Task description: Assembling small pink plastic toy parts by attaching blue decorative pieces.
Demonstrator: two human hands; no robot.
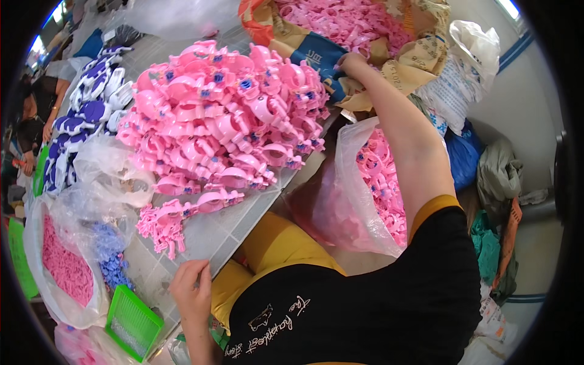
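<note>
My right arm stretches far forward, and my right hand [354,62] is closed on the near rim of a large brown woven sack [426,70] holding many pink plastic pieces [347,24]. At the table's near edge rests my left hand [190,283], its fingers loosely curled and nothing visible in them. Just beyond it lies a small cluster of tiny pink parts [163,228]. A big heap of pink ring-shaped plastic parts [225,115], several with blue flower-like bits, covers the middle of the grey table [225,228].
Between table and right arm stands a clear plastic bag [350,176] of pink parts. To the left are a bag of small pink pieces [64,261], blue bits [112,267], a green basket [135,322] and white-and-purple parts [91,112]. Another person [45,112] sits across the table.
</note>
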